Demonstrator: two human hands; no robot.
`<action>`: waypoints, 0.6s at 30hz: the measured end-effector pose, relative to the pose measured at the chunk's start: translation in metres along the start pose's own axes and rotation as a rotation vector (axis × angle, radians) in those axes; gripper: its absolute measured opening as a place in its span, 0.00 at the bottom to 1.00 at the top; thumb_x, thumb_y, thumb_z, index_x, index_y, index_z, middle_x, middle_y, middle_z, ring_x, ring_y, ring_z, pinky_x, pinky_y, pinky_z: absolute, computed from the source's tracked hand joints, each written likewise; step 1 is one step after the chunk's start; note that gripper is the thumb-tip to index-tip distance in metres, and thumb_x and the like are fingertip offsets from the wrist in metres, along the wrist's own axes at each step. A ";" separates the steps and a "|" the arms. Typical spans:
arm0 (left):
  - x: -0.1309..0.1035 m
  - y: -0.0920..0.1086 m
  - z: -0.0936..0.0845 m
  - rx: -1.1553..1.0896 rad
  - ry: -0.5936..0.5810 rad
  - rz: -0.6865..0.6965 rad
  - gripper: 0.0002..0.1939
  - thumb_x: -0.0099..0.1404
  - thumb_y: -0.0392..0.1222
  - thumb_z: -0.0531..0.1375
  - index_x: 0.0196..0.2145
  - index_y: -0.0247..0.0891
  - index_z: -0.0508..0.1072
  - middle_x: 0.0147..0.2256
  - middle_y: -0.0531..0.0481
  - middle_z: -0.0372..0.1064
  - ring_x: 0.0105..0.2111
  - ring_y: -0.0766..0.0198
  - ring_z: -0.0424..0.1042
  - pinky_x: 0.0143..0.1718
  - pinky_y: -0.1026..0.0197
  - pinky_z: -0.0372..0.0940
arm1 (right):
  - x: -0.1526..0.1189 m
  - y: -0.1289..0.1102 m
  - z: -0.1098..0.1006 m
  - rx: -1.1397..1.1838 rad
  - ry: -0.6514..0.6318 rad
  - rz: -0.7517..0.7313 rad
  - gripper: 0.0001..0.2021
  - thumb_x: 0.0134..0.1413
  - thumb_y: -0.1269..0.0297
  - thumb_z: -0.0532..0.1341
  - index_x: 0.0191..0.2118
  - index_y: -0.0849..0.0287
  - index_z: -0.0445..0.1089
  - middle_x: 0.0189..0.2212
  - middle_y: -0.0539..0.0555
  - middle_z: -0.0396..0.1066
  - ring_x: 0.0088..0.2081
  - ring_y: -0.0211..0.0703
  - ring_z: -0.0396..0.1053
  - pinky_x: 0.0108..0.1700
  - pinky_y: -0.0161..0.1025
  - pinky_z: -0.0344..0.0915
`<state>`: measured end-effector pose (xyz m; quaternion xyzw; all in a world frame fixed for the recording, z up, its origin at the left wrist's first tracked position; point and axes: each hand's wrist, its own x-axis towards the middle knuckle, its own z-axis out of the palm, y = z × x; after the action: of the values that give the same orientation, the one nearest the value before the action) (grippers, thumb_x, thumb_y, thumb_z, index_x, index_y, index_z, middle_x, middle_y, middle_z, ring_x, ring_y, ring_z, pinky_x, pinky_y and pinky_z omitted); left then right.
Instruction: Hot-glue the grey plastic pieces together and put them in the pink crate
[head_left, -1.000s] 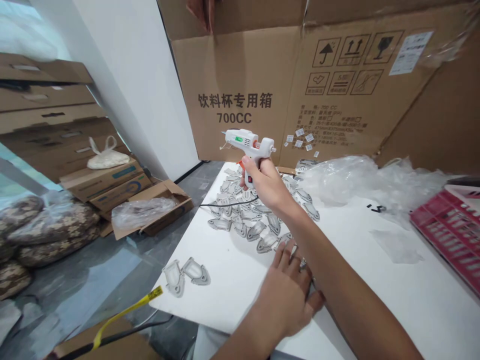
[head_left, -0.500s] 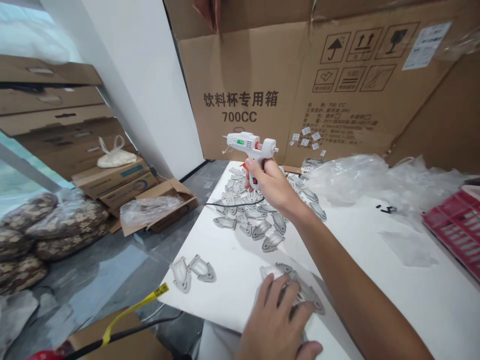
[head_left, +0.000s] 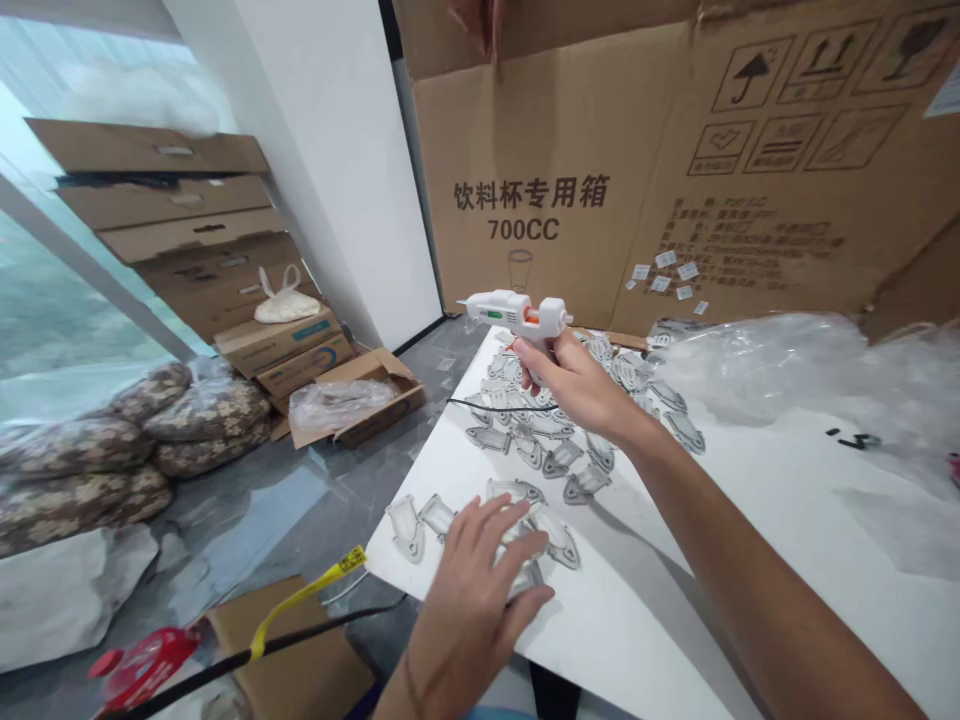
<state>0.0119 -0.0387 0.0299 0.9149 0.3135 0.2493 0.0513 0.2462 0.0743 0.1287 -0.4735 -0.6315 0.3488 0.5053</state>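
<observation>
A white hot glue gun (head_left: 499, 312) with an orange trigger is gripped in my right hand (head_left: 574, 375), raised above the far part of the white table (head_left: 637, 600). Its nozzle points left. My left hand (head_left: 487, 570) is spread low over a few grey plastic parts near the table's front edge; one part (head_left: 559, 535) shows beside its fingertips, and others are partly covered by the fingers. Left of that hand lies another grey part (head_left: 406, 527). Beneath the glue gun is a pile of similar grey parts (head_left: 532, 430).
A large cardboard box (head_left: 540, 130) stands behind the table, with small white stickers (head_left: 666, 259) on it. Clear plastic bags (head_left: 772, 365) lie at the right. On the floor to the left are an open carton (head_left: 382, 395) and camouflage sacks (head_left: 199, 420). A black cable (head_left: 502, 408) crosses the pile.
My left hand has moved left with grey parts under it, closer to the parts by the left edge. My right hand still holds the glue gun; the view has turned left.
</observation>
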 end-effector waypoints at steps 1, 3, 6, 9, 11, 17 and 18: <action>-0.001 -0.007 -0.006 0.007 0.028 -0.023 0.17 0.79 0.40 0.59 0.62 0.48 0.71 0.65 0.47 0.73 0.70 0.53 0.68 0.73 0.40 0.63 | -0.001 0.000 0.000 -0.039 -0.024 -0.005 0.17 0.76 0.46 0.58 0.54 0.55 0.66 0.37 0.50 0.69 0.36 0.43 0.68 0.42 0.45 0.68; -0.006 -0.024 -0.017 0.047 0.068 -0.084 0.18 0.78 0.36 0.57 0.62 0.47 0.71 0.64 0.46 0.74 0.69 0.52 0.68 0.72 0.40 0.63 | -0.003 -0.001 0.001 -0.090 -0.073 -0.026 0.16 0.76 0.46 0.59 0.52 0.54 0.67 0.38 0.51 0.70 0.37 0.44 0.67 0.43 0.45 0.67; -0.018 -0.055 -0.026 0.131 0.078 -0.179 0.20 0.73 0.33 0.56 0.58 0.48 0.74 0.62 0.48 0.76 0.69 0.47 0.68 0.68 0.39 0.64 | -0.006 -0.004 0.003 -0.101 -0.147 -0.060 0.16 0.76 0.46 0.59 0.53 0.53 0.67 0.44 0.53 0.72 0.41 0.46 0.68 0.45 0.45 0.66; -0.027 -0.077 -0.023 0.107 0.080 -0.200 0.17 0.71 0.34 0.57 0.53 0.48 0.76 0.57 0.52 0.79 0.63 0.48 0.72 0.61 0.44 0.68 | -0.009 -0.008 0.005 -0.132 -0.233 -0.050 0.16 0.76 0.46 0.58 0.53 0.53 0.67 0.48 0.55 0.74 0.46 0.49 0.69 0.47 0.46 0.66; -0.028 -0.084 -0.018 0.062 0.106 -0.232 0.13 0.72 0.37 0.60 0.51 0.48 0.76 0.53 0.53 0.80 0.58 0.52 0.75 0.56 0.49 0.69 | -0.010 -0.011 0.005 -0.177 -0.289 -0.022 0.16 0.77 0.46 0.57 0.51 0.54 0.68 0.47 0.56 0.74 0.47 0.51 0.70 0.49 0.47 0.66; -0.018 -0.084 -0.006 0.104 0.232 -0.419 0.10 0.74 0.51 0.66 0.48 0.47 0.79 0.44 0.49 0.78 0.46 0.52 0.74 0.48 0.51 0.66 | -0.012 -0.014 0.008 -0.268 -0.434 -0.003 0.12 0.78 0.51 0.56 0.50 0.54 0.68 0.52 0.55 0.74 0.52 0.52 0.70 0.55 0.47 0.64; -0.017 -0.083 -0.007 0.115 0.233 -0.434 0.11 0.73 0.51 0.67 0.49 0.47 0.79 0.43 0.49 0.77 0.46 0.51 0.73 0.48 0.50 0.65 | -0.012 -0.014 0.008 -0.278 -0.445 0.003 0.12 0.77 0.52 0.56 0.50 0.54 0.67 0.53 0.55 0.74 0.52 0.52 0.70 0.56 0.47 0.64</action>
<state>-0.0488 0.0166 0.0081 0.7927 0.5199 0.3181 0.0150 0.2350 0.0587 0.1359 -0.4511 -0.7681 0.3550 0.2836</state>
